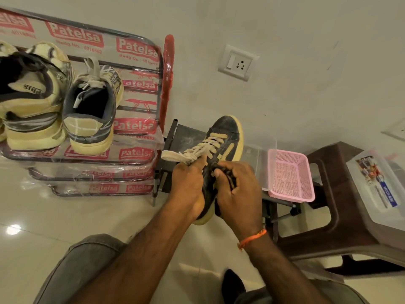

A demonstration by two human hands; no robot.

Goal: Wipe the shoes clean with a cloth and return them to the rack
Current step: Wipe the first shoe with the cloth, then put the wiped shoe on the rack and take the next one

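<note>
Head view: our left hand [188, 183] grips the sneaker [221, 154]; right hand [237, 189] clutches the dark cloth [230, 179]. We should rub firmly along the side.

A pale tiled floor [65, 218] is seen, on which a metal shoe rack [140, 110] wrapped in printed plastic is stood. Two worn sneakers [92, 110] are carried on its top shelf. A brown plastic stool [328, 216] is set on the floor at right, and a clear lidded box [377, 189] is carried on it.
</note>
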